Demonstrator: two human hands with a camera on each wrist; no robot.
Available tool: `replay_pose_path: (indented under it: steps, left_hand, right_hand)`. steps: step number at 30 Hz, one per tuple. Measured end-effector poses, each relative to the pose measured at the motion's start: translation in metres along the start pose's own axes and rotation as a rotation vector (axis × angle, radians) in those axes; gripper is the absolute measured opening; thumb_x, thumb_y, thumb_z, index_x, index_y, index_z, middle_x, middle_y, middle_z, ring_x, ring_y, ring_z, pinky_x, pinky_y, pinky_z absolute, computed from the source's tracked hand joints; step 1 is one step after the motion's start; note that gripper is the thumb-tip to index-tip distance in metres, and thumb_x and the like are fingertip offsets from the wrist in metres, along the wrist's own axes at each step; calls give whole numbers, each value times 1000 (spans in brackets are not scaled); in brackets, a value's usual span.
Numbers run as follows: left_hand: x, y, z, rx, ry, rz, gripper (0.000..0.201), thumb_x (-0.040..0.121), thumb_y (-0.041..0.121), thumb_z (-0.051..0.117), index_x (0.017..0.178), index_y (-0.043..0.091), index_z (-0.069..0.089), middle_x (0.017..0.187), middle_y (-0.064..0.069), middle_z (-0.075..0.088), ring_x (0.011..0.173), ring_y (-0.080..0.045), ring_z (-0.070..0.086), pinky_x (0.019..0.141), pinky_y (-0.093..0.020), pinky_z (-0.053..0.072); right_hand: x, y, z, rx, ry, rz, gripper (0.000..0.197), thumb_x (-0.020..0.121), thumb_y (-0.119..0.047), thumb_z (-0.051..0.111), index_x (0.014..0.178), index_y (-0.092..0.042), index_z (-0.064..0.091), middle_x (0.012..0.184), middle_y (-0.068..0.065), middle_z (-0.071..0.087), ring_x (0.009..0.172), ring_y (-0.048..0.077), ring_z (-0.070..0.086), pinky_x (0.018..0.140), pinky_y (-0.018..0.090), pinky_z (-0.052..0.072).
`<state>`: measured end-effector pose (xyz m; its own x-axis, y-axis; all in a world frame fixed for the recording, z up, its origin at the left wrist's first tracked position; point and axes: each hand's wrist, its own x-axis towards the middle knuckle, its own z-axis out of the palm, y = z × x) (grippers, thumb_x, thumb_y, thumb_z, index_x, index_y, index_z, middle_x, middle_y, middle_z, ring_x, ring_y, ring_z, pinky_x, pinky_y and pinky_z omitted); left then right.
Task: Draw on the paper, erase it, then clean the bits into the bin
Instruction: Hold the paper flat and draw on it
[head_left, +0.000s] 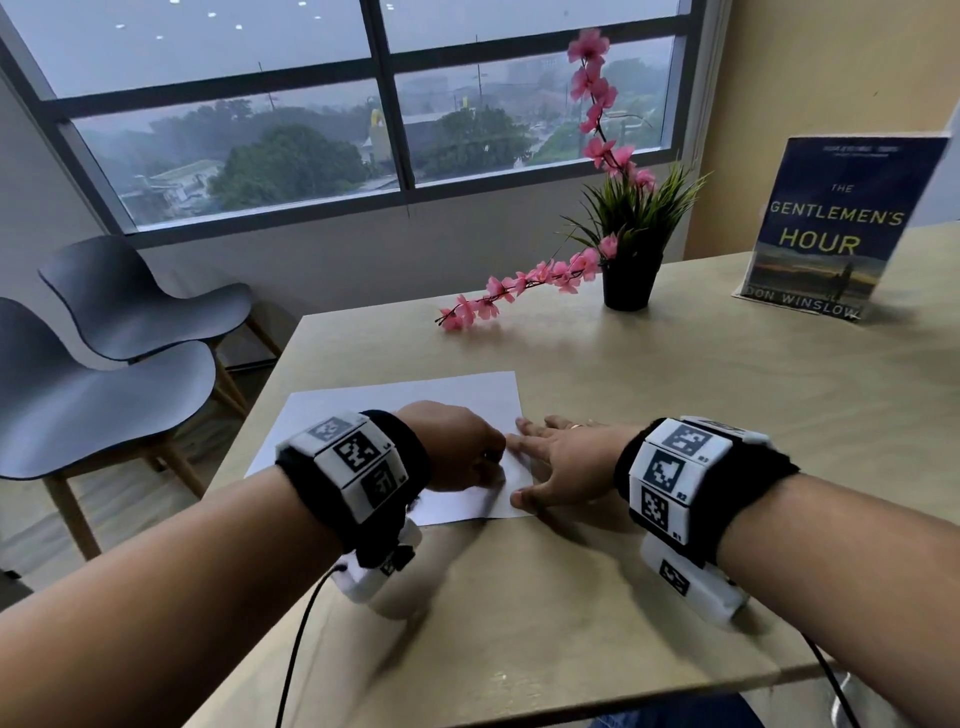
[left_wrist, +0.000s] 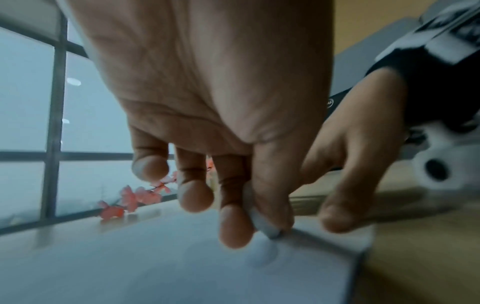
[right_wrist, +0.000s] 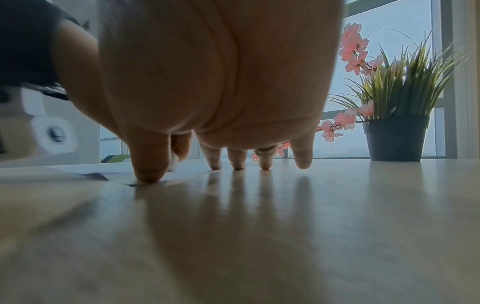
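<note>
A white sheet of paper (head_left: 405, 400) lies on the wooden table (head_left: 675, 415) in front of me. My left hand (head_left: 467, 452) is curled over the sheet's right part. In the left wrist view its thumb and fingers pinch a small white eraser (left_wrist: 262, 223), whose tip touches the paper (left_wrist: 155, 257). My right hand (head_left: 540, 467) lies flat beside it with straight, spread fingers, pressing on the paper's right edge. The right wrist view shows the thumb (right_wrist: 149, 170) on the sheet's edge and the eraser (right_wrist: 173, 163) just behind it. I see no pencil marks on the paper.
A black pot with grass and a pink flower branch (head_left: 626, 249) stands at the back of the table. A book (head_left: 831, 228) stands upright at the far right. Two grey chairs (head_left: 119, 332) sit left of the table's edge.
</note>
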<state>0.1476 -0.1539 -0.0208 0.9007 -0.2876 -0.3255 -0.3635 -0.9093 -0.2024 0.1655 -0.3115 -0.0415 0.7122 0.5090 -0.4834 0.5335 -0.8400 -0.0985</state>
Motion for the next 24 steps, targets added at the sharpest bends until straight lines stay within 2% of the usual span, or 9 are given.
replay_pose_path:
  steps: [2, 6, 11, 15, 20, 24]
  left_hand:
    - [-1, 1, 0, 1, -11, 13, 34, 93, 53, 44, 114, 31, 59, 114, 5, 63, 102, -22, 59, 82, -30, 45]
    - [0, -7, -4, -16, 16, -54, 36, 93, 55, 43, 115, 31, 58, 115, 6, 62, 102, -20, 57, 79, -28, 43]
    - [-9, 0, 1, -28, -36, 31, 32, 93, 54, 44, 112, 33, 59, 112, 7, 64, 99, -20, 58, 81, -29, 43]
    - [-9, -11, -1, -12, -14, -45, 33, 93, 54, 43, 113, 33, 58, 113, 6, 63, 101, -22, 59, 81, -30, 45]
    - [-17, -7, 3, -9, -61, 36, 32, 94, 53, 42, 112, 33, 59, 109, 8, 64, 97, -20, 58, 82, -31, 46]
    - [-17, -15, 3, -46, -51, -17, 33, 92, 56, 43, 108, 32, 60, 107, 7, 65, 96, -20, 59, 86, -33, 49]
  right_hand:
    - [1, 0, 0, 9, 2, -2, 81, 93, -61, 43, 155, -33, -2, 163, -9, -11, 150, 21, -8, 120, 49, 5]
    - [2, 0, 0, 17, 0, 1, 81, 93, -60, 44, 155, -34, -1, 163, -9, -11, 150, 22, -8, 121, 49, 6]
    - [0, -1, 0, 17, 3, -6, 82, 94, -60, 44, 155, -32, -2, 163, -7, -11, 150, 24, -8, 121, 46, 4]
    - [0, -1, -1, 12, 1, 2, 81, 93, -60, 44, 155, -33, -2, 163, -8, -11, 150, 24, -7, 121, 47, 5]
    - [-1, -2, -1, 23, 0, 1, 82, 93, -60, 44, 155, -33, -2, 163, -8, -11, 150, 23, -8, 121, 46, 4]
    - [-1, -3, -1, 25, 6, 3, 82, 93, -60, 44, 155, -33, -1, 163, -8, -11, 150, 23, -7, 121, 45, 4]
